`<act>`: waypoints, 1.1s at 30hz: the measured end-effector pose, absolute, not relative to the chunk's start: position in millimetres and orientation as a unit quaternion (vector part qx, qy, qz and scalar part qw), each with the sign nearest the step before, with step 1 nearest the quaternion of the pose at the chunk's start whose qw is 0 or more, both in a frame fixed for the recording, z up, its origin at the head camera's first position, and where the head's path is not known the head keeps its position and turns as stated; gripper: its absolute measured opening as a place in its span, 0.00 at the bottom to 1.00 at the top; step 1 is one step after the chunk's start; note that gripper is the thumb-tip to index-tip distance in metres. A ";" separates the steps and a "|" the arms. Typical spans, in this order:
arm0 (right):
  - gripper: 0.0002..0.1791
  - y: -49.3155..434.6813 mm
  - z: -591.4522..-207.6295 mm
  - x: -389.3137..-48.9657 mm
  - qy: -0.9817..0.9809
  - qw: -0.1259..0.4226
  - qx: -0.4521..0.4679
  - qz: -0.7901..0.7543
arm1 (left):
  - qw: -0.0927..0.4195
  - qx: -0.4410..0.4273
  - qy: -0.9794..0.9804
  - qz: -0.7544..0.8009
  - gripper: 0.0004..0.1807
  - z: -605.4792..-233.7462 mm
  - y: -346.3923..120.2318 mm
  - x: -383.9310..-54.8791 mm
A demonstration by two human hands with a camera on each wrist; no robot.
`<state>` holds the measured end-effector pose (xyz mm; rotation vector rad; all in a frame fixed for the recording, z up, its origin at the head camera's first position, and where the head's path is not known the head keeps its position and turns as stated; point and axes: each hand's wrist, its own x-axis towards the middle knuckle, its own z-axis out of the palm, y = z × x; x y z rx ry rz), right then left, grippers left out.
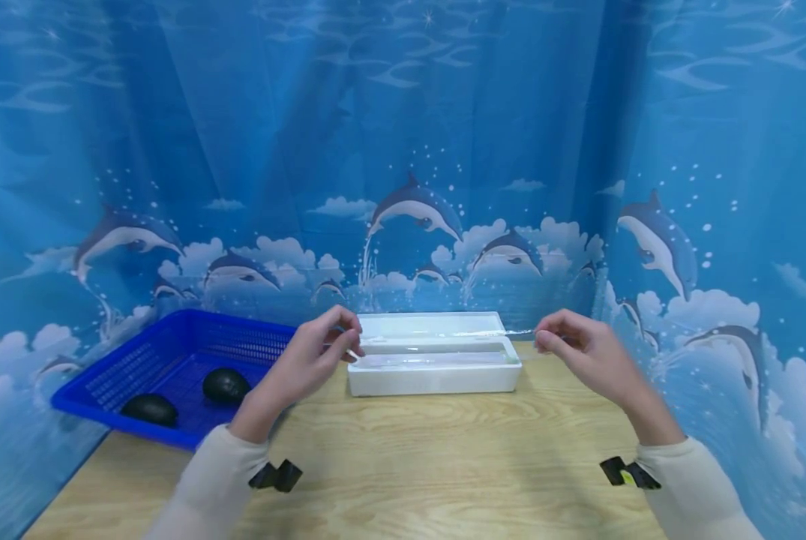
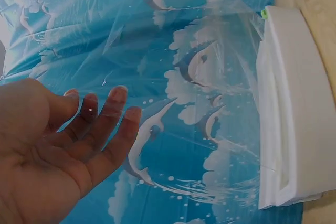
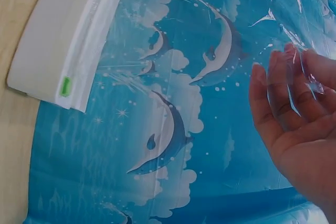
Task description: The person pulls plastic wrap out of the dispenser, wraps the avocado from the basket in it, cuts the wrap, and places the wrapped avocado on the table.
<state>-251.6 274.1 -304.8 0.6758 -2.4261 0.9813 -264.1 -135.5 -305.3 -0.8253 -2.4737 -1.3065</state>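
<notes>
Your left hand (image 1: 313, 358) and right hand (image 1: 593, 354) each pinch the clear, thin plastic film (image 1: 519, 332) between thumb and fingertips, the other fingers loosely curled. The film spans sideways between them, over the long white open-lidded box (image 1: 436, 381) on the pale wood-grain table (image 1: 443, 457). The box's long axis runs left to right, parallel to that span; your left hand is nearer, just beside its left end, your right farther out.
</notes>
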 end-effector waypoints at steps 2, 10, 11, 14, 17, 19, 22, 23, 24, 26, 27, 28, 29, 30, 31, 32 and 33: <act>0.06 275.3 -310.6 -248.7 -0.880 0.204 0.245 0.353 | 0.094 -0.287 -0.843 -0.446 0.05 -311.0 -134.9 -261.6; 0.06 279.0 -333.1 -240.3 -0.871 0.126 0.287 0.378 | 0.024 -0.337 -0.834 -0.436 0.05 -336.3 -141.9 -256.1; 0.06 279.9 -336.7 -241.0 -0.870 0.118 0.295 0.378 | 0.011 -0.345 -0.832 -0.435 0.05 -339.5 -142.8 -255.9; 0.06 282.3 -345.7 -242.2 -0.872 0.080 0.309 0.370 | -0.028 -0.362 -0.826 -0.431 0.05 -348.8 -144.1 -255.6; 0.05 284.2 -353.3 -243.8 -0.874 0.027 0.317 0.367 | -0.065 -0.379 -0.823 -0.419 0.04 -357.1 -144.7 -255.3; 0.05 285.4 -357.7 -244.7 -0.869 -0.016 0.325 0.371 | -0.101 -0.385 -0.822 -0.408 0.04 -361.5 -144.6 -254.1; 0.05 287.3 -364.0 -245.8 -0.849 -0.073 0.353 0.386 | -0.163 -0.380 -0.825 -0.386 0.04 -367.1 -143.3 -251.0; 0.05 287.9 -366.3 -246.2 -0.841 -0.087 0.365 0.390 | -0.179 -0.381 -0.825 -0.377 0.04 -368.9 -142.9 -249.8; 0.05 288.4 -368.3 -246.5 -0.833 -0.102 0.376 0.393 | -0.194 -0.382 -0.824 -0.371 0.04 -370.9 -142.3 -248.7; 0.06 289.1 -372.1 -246.9 -0.817 -0.130 0.393 0.400 | -0.212 -0.387 -0.823 -0.358 0.04 -374.6 -141.3 -246.5; 0.06 289.2 -374.1 -247.2 -0.812 -0.142 0.399 0.401 | -0.216 -0.390 -0.823 -0.351 0.04 -376.3 -141.1 -245.5; 0.05 289.4 -376.0 -247.4 -0.808 -0.153 0.403 0.402 | -0.218 -0.394 -0.824 -0.343 0.04 -377.7 -140.8 -244.4; 0.05 289.5 -378.0 -247.7 -0.805 -0.161 0.408 0.400 | -0.218 -0.401 -0.825 -0.333 0.04 -379.3 -140.7 -243.6; 0.05 289.7 -379.7 -247.8 -0.802 -0.172 0.409 0.400 | -0.220 -0.406 -0.826 -0.324 0.04 -380.7 -140.6 -242.8; 0.04 289.7 -381.5 -247.9 -0.800 -0.180 0.411 0.398 | -0.218 -0.413 -0.827 -0.314 0.04 -381.8 -140.3 -242.1; 0.04 289.9 -383.4 -248.2 -0.799 -0.186 0.414 0.395 | -0.214 -0.422 -0.828 -0.302 0.05 -382.8 -140.0 -241.4; 0.04 290.0 -385.2 -248.4 -0.798 -0.190 0.418 0.391 | -0.213 -0.429 -0.828 -0.292 0.05 -383.4 -139.7 -240.7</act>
